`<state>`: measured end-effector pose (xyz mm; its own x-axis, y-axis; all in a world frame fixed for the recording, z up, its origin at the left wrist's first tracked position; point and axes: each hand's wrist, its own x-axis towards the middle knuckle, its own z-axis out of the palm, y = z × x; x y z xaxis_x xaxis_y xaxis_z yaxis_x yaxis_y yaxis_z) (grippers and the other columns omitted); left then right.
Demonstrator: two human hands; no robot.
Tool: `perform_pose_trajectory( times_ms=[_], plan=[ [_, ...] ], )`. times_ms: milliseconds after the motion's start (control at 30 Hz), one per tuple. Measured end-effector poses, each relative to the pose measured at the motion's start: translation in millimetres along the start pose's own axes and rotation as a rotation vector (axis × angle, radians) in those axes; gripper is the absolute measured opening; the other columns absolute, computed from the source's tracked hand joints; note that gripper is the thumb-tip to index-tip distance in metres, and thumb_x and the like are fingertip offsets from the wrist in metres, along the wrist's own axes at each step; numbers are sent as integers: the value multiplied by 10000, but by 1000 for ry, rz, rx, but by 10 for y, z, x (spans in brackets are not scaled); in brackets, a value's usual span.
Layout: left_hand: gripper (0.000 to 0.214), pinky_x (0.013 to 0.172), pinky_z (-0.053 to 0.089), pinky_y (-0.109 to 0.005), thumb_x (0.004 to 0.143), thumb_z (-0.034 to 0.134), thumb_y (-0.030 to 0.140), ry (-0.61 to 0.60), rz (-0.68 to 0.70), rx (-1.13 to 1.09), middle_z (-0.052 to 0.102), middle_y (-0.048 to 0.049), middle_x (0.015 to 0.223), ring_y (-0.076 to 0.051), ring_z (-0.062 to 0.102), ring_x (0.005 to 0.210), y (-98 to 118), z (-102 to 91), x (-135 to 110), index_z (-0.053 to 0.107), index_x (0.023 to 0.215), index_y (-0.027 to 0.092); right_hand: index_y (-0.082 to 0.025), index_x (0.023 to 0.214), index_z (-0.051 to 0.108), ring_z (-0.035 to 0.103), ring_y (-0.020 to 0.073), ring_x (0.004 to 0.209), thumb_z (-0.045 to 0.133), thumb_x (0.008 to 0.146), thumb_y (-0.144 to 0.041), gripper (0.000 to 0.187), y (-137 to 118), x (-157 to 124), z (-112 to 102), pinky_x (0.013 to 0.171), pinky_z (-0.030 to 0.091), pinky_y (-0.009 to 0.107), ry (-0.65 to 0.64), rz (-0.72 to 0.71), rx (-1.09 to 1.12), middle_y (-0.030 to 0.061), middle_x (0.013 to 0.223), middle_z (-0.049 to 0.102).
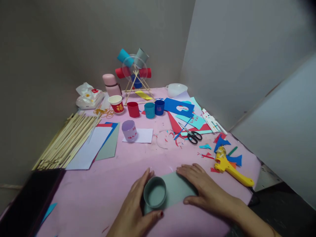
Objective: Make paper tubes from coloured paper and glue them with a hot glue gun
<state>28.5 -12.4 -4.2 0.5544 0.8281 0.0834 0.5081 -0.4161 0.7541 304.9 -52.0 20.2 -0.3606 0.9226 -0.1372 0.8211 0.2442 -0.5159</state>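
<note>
My left hand (pixel 138 200) curves round the left side of a grey-green paper cylinder (pixel 155 193), its thumb at the near side. The cylinder stands upright with its round opening facing up, on the left part of a grey-green sheet of paper (pixel 176 189). At the sheet's right end lies my right hand (pixel 197 186), palm down, with the thumb spread away from the fingers. It presses on the paper and grips nothing.
A yellow glue gun (pixel 230 169) lies right among paper scraps, below black-handled scissors (pixel 192 135). A purple paper cup (pixel 129 130) stands ahead of my hands. Bundled wooden sticks (pixel 67 140) lie left. A stick-framed wheel (pixel 135 69) with coloured cups stands at the back.
</note>
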Motion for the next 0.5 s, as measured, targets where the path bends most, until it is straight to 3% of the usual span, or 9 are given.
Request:
perform_pose_trajectory(
  times_ms=[100, 200, 267, 433, 500],
  plan=[
    [875, 1057, 409, -472, 765, 652, 220, 27, -136, -90, 523, -20, 1398, -263, 506, 1267, 46, 30, -2, 187, 1487, 394, -166, 1427, 425, 377, 323, 1372, 622, 877, -397, 628, -13, 19, -29, 1128, 186, 637, 11, 5, -23, 160, 1462, 480],
    [826, 1042, 427, -454, 771, 634, 239, 43, -177, -109, 538, -47, 1371, -274, 526, 1243, 14, 12, -39, 235, 1487, 346, -154, 1430, 422, 376, 344, 1369, 688, 801, -499, 766, -12, 32, -41, 1122, 192, 649, -5, -8, -42, 165, 1461, 479],
    [828, 1030, 440, -451, 799, 633, 266, 40, -143, -108, 528, -75, 1375, -280, 533, 1237, -45, -17, -72, 196, 1500, 326, -151, 1432, 421, 381, 350, 1366, 702, 773, -535, 813, -7, 32, -39, 1116, 201, 656, -16, -14, -57, 168, 1468, 468],
    [888, 1010, 456, -498, 794, 682, 318, 41, 111, 100, 461, -105, 1444, -317, 487, 1281, -172, -60, -79, 145, 1501, 339, -110, 1404, 452, 413, 329, 1347, 560, 922, -375, 560, 36, 12, -33, 1106, 186, 674, 25, 33, -115, 195, 1438, 495],
    [862, 1000, 467, -494, 802, 657, 279, 53, 178, 210, 478, -112, 1434, -315, 495, 1275, -190, -67, -53, 154, 1501, 316, -119, 1414, 442, 398, 337, 1356, 591, 890, -455, 640, 58, -9, -30, 1105, 198, 671, 19, 29, -121, 194, 1453, 477]
  ],
)
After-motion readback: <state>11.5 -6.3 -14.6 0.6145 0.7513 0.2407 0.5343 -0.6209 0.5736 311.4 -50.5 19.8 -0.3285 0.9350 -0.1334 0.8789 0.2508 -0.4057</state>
